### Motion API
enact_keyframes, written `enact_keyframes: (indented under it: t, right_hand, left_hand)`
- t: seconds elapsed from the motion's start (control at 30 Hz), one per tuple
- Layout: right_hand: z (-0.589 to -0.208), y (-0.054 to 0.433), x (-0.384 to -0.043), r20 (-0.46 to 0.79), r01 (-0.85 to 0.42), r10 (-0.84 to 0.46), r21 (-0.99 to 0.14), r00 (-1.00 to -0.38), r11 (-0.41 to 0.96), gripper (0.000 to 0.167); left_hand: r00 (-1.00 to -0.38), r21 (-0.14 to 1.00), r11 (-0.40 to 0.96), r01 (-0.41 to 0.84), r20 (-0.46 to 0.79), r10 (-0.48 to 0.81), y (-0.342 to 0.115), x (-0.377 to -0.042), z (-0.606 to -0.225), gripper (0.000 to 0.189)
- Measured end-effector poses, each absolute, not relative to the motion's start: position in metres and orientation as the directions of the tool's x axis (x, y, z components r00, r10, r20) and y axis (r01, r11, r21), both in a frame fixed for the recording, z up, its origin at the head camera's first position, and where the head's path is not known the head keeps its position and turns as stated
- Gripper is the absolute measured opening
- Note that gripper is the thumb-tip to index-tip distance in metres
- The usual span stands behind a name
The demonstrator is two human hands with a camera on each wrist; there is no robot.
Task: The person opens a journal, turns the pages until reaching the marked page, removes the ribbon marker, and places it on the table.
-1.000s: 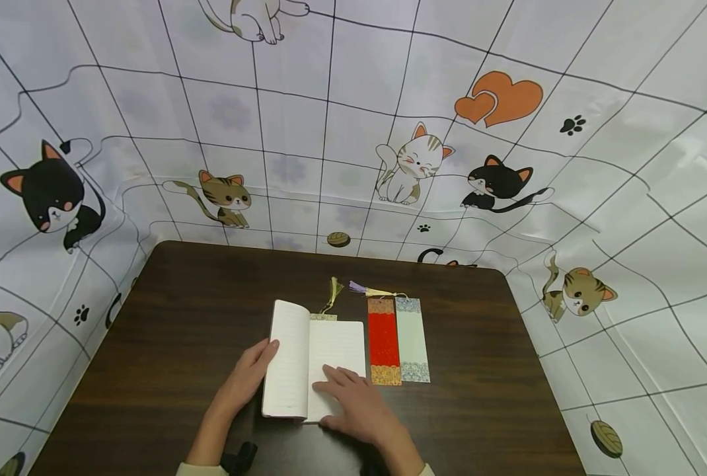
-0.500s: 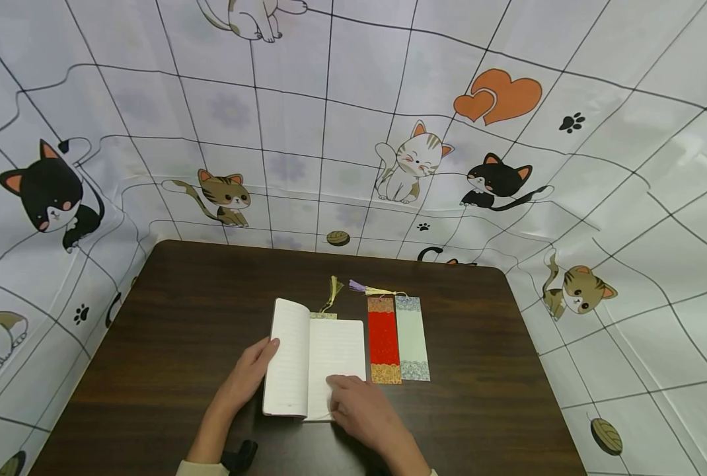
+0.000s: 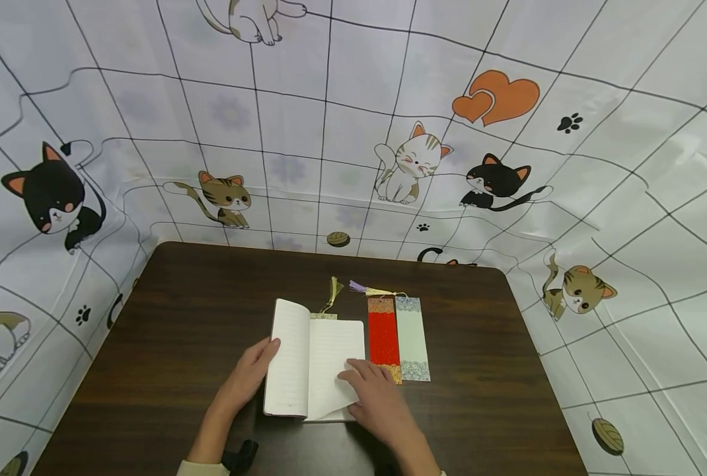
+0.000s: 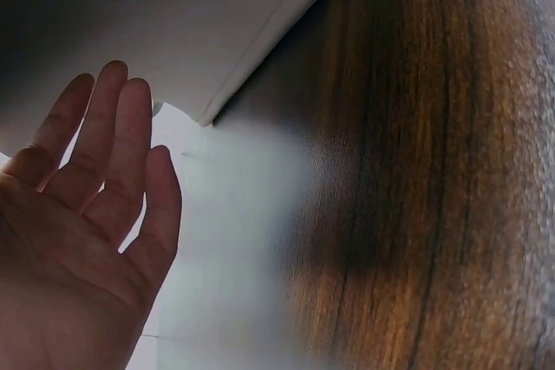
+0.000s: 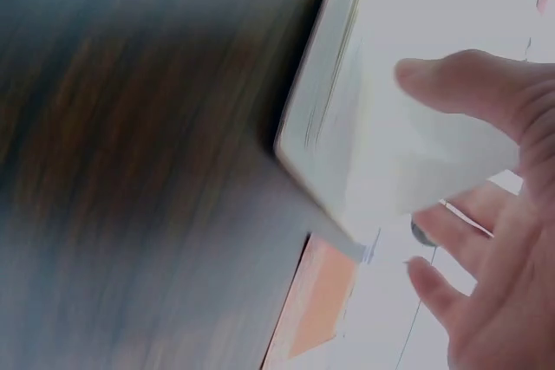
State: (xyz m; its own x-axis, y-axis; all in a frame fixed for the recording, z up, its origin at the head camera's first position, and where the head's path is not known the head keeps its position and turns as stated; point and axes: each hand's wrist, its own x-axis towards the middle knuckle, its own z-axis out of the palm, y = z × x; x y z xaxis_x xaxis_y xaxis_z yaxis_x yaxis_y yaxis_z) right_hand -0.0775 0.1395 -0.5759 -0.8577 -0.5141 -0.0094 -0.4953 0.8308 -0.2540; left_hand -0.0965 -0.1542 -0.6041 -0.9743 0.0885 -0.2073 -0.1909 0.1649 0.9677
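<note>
- In the lower middle of the head view lies a white-paged, lined notebook (image 3: 290,360), open on the dark brown wood-grain table (image 3: 478,370); its left half is tilted up, its right half lies flat
- My left hand (image 3: 249,367), left of centre in the lower part of the frame, holds that raised half by its outer edge, thumb over the pages and the other fingers behind; in the left wrist view those four are straight, with slim gaps between them
- My right hand (image 3: 380,403), lower and just right of centre, pinches the thin white raised page (image 3: 332,380) near its lower right corner, thumb on its underside, index finger on top; my other fingers are spread, and how firm the pinch is I cannot tell
- Just right of the notebook lies a red strip bookmark with gold patterned ends (image 3: 384,337), its lower end partly hidden by my fingers
- Beside it on the right is a pale green strip bookmark with grey-blue patterned ends (image 3: 411,337); above both rests a purple and yellow thread tassel (image 3: 371,289)
- A yellow-green thread tassel (image 3: 335,291) lies above a pale patterned strip (image 3: 324,317) that shows past the notebook's top edge
- Across the upper frame hangs a white grid-lined sheet printed with cartoon cats (image 3: 294,86)
</note>
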Motion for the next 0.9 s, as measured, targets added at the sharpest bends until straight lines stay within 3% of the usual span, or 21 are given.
enact_keyframes:
  t: [0.17, 0.3, 0.4, 0.63, 0.9]
  right_hand:
    - [-0.580, 0.140, -0.084, 0.105, -0.408, -0.396, -0.331, -0.912, 0.851, 0.088]
    - [-0.583, 0.130, -0.084, 0.051, -0.310, -0.326, -0.474, -0.944, 0.824, 0.106]
    - [-0.583, 0.118, -0.080, -0.012, -0.297, -0.355, -0.524, -0.935, 0.798, 0.099]
    - [-0.585, 0.097, -0.068, -0.013, -0.440, -0.532, -0.545, -0.846, 0.713, 0.066]
    - [-0.579, 0.093, -0.068, 0.002, -0.498, -0.596, -0.551, -0.803, 0.670, 0.061]
  left_hand:
    - [-0.975, 0.965, 0.181, -0.188, -0.206, 0.086, -0.153, -0.097, -0.604, 0.060]
    - [-0.975, 0.963, 0.192, -0.187, -0.206, 0.084, -0.151, -0.096, -0.602, 0.061]
    - [-0.976, 0.963, 0.201, -0.179, -0.199, 0.087, -0.149, -0.096, -0.600, 0.061]
    - [-0.974, 0.968, 0.158, -0.193, -0.209, 0.092, -0.151, -0.097, -0.602, 0.057]
    - [-0.972, 0.969, 0.151, -0.198, -0.214, 0.097, -0.153, -0.098, -0.605, 0.058]
